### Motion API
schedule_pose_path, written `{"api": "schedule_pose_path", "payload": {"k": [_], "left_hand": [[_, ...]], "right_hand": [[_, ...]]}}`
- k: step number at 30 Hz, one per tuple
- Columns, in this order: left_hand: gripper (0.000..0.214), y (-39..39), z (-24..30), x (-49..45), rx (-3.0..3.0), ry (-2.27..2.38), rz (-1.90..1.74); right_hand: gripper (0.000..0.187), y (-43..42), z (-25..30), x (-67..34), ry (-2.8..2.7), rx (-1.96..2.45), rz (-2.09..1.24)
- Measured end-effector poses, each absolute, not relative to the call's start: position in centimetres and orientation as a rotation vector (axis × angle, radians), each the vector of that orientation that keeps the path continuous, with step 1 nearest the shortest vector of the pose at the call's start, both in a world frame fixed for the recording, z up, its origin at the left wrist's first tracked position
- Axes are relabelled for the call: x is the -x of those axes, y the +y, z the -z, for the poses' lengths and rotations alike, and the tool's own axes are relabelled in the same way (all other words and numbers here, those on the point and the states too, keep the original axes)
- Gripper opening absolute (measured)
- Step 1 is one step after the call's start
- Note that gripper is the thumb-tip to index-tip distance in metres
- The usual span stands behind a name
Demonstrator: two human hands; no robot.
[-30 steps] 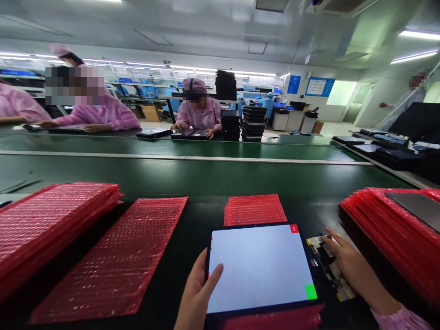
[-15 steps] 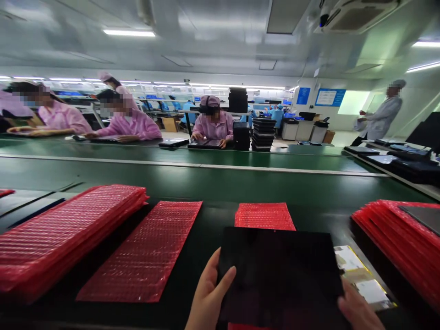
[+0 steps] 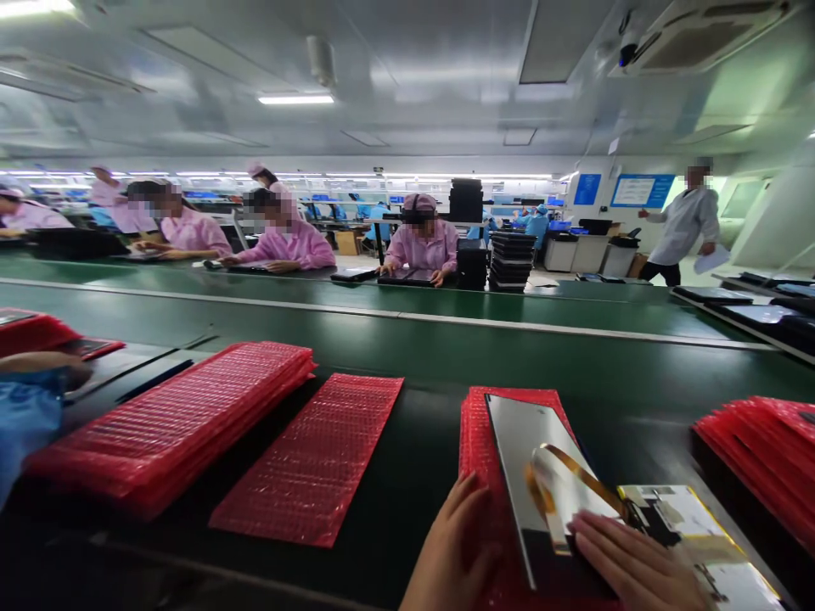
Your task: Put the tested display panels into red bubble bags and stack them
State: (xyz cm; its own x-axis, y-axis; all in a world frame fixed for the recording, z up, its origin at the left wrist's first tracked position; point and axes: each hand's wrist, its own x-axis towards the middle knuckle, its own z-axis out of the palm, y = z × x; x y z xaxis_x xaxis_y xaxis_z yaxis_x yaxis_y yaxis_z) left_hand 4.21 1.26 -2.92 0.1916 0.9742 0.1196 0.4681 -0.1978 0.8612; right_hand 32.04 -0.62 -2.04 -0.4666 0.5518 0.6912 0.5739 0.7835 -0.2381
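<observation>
A flat display panel [image 3: 509, 441] lies silver back up over a stack of red bubble-wrap bags [image 3: 474, 424], slanted across it. A curved orange flex cable [image 3: 579, 471] rises from its back. My right hand [image 3: 630, 560] rests on the panel's lower right part, fingers straight and flat, by the cable's end; its thumb is hidden. Beside the panel's left edge, over the red bags, my left hand [image 3: 452, 543] has its fingers apart and holds nothing. Just right of my right hand lies a part with white and yellow-edged pieces [image 3: 706, 526].
To the left lie a single red bubble-wrap bag [image 3: 311, 458] and a tall pile of them [image 3: 184, 424]. Another red pile [image 3: 757, 467] stands right. A co-worker's blue sleeve [image 3: 29, 424] reaches in at far left. Beyond the green bench [image 3: 407, 352], people in pink work.
The panel has turned from its black face to its silver back and come down onto the red bags. My left hand has let go of it. The view has shifted left.
</observation>
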Motion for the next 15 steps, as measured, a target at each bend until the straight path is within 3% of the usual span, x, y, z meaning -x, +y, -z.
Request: {"api": "schedule_pose_path", "payload": {"k": [3, 8, 12, 15], "left_hand": [[0.05, 1.3, 2.5, -4.0, -1.727, 1.355, -1.021], [0.036, 1.5, 0.2, -4.0, -1.647, 1.368, -1.068], [0.04, 2.0, -1.6, -5.5, -1.643, 1.288, -0.895], [0.052, 2.6, -2.1, -6.9, -1.657, 1.233, -0.803]], "right_hand": [[0.042, 0.5, 2.0, -31.3, -2.421, 0.727, 0.27], [0.062, -0.3, 2.3, -30.7, -2.482, 0.784, 0.25], [0.016, -1.3, 1.1, -27.9, -2.368, 1.217, -0.365], [0.022, -0.5, -0.6, -25.7, -2.281, 1.561, -0.84]]}}
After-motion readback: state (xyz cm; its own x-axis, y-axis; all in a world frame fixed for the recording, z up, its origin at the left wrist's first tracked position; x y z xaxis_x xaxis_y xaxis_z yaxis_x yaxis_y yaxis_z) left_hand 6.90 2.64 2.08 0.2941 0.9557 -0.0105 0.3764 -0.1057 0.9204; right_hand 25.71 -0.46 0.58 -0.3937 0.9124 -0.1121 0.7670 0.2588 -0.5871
